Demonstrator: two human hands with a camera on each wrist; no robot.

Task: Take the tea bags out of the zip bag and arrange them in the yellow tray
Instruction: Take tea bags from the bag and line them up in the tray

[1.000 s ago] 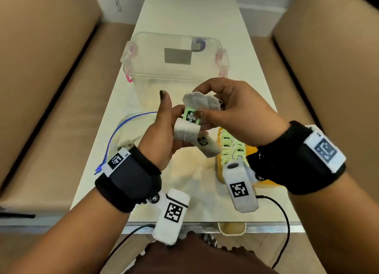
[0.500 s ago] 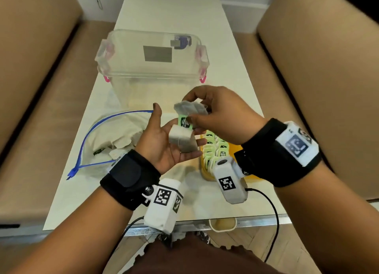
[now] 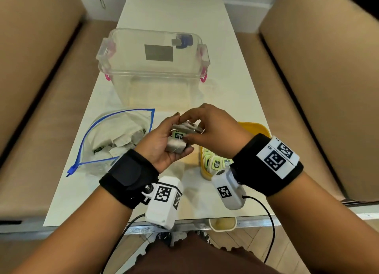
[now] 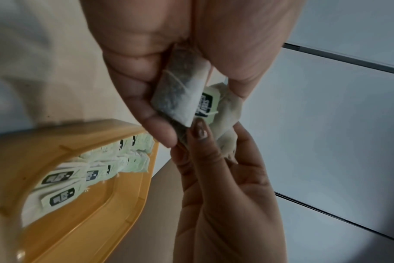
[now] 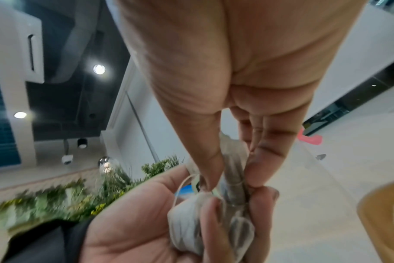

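- Left hand (image 3: 164,144): palm up above the near half of the table, fingers curled under a small clump of tea bags (image 3: 177,146), which they grip. Half a second back the palm lay flatter and more open beneath the clump; the fingers have since closed in.
- Right hand (image 3: 213,130): thumb and forefinger pinched on the topmost tea bag (image 3: 187,127) of that clump, at the end by its green tag (image 3: 178,134). A second ago it held this bag raised a little above the rest; now both hands are pressed together, the bag touching the others.
- Reading: the bag is being worked loose from its fellows, probably because strings are tangled, though the wrist views are too blurred to confirm. Separation is not yet achieved, so the placing step waits.
- Yellow tray (image 3: 253,126): just right of the hands, partly under the right wrist. Rows of tagged tea bags (image 3: 217,163) stand in its near end; the far end shows bare yellow.
- Zip bag (image 3: 114,139): left of the hands, lying flat, blue-edged mouth open, more tea bags inside. Task is partway along.
- Clear plastic storage box (image 3: 152,68): farther off, mid-table, pink latches, well apart from both hands.
- White table (image 3: 174,9): runs on beyond the box.
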